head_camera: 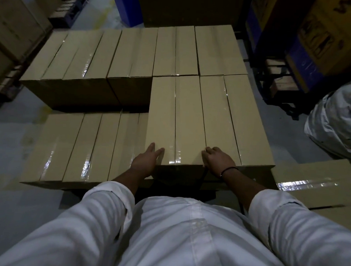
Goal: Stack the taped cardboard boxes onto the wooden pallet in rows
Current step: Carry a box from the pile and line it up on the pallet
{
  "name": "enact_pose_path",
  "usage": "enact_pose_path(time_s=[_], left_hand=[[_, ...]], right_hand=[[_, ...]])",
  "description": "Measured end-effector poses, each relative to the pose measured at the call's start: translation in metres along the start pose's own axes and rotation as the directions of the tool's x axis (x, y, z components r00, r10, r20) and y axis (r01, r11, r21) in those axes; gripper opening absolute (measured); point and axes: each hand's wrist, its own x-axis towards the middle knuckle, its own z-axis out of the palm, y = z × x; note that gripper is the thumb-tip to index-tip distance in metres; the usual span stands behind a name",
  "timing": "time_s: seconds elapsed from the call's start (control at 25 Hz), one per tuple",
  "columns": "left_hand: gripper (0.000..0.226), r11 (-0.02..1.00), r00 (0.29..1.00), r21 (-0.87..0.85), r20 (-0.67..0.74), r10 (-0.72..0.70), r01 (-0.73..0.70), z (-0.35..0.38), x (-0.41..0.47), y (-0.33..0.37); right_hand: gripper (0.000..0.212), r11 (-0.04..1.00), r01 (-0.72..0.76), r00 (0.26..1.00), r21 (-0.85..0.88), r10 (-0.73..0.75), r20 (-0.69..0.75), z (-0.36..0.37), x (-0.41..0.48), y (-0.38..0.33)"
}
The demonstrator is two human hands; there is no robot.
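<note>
Between both hands, directly ahead: upper box (175, 120), taped, sitting in the top layer of the stack. Its long axis runs straight away from the hands, and its near short end faces them.

Left hand (148, 162): at the near-left corner, fingers straight and flat on the lid, holding nothing.

Right hand (217, 160): at the near-right corner, fingers curled over the edge, tips at the seam with the neighbour box (234, 119) just right of that hand.

Both hands are equally near, one per corner.

Judgement: the box looks to be in the middle of being squared into its row. The next move probably calls for a push away along the long axis, or a nudge rightwards to close the seam.

Left of the left hand and lower: lower row (78, 146), one layer short. Beyond the fingertips: far row (134, 53), at similar height. Right of the right hand, low: spare box (320, 185).

All boxes are sealed with tape, so contents are not visible. The pallet is hidden under the stack.
</note>
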Motion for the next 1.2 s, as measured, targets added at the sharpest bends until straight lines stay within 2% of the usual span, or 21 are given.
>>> enact_pose_path(time_s=[0.16, 0.48, 0.8, 1.04, 1.2], left_hand=[[0.089, 1.000, 1.000, -0.003, 0.008, -0.001, 0.001, 0.001, 0.000, 0.001], [0.092, 1.000, 1.000, 0.003, 0.005, 0.005, -0.005, 0.009, 0.004, -0.003], [0.092, 1.000, 0.997, 0.001, 0.069, -0.017, 0.017, 0.011, 0.006, -0.001], [0.078, 0.990, 0.994, 0.138, 0.098, -0.050, 0.036, 0.006, 0.004, 0.014], [0.068, 0.986, 0.994, 0.166, 0.106, -0.026, 0.008, 0.005, 0.000, 0.018]], right_hand=[[0.058, 1.000, 0.019, 1.000, 0.000, -0.019, 0.021, 0.000, -0.003, 0.005], [0.045, 0.994, 0.038, 0.998, -0.100, -0.032, 0.062, -0.003, 0.001, 0.002], [0.050, 0.991, 0.066, 0.995, -0.113, -0.057, 0.081, -0.003, 0.005, 0.008], [0.048, 0.996, 0.055, 0.995, -0.067, -0.050, 0.083, -0.007, 0.000, 0.005], [0.050, 0.996, -0.004, 0.991, 0.087, -0.007, 0.135, -0.012, -0.004, 0.003]])
